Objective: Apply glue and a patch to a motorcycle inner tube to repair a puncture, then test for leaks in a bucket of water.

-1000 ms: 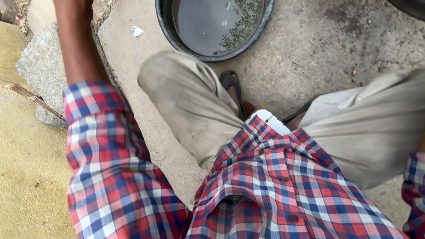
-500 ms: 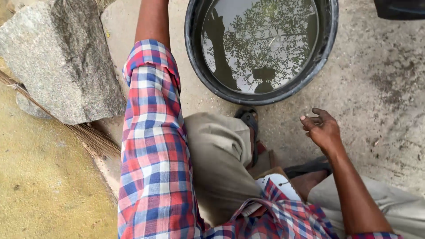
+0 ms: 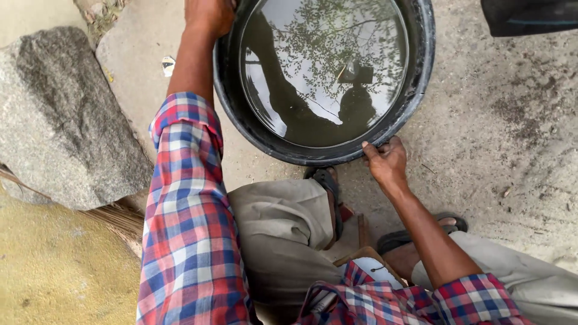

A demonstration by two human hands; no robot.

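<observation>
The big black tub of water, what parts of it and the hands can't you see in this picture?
- Black tub: in the head view its far rim is cut off by the top edge.
- Tub bottom: hidden by tree and sky reflections on the water.
- Left hand: knuckles and fingertips cut off by the top edge, so its grip is unclear.
- Right hand: fingertips curl on the rim, partly hidden.
- Dark object, top right: mostly cut off.

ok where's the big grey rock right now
In the head view the grey rock sits on the ground at the far left, left of the checked sleeve and the black basin.
</observation>
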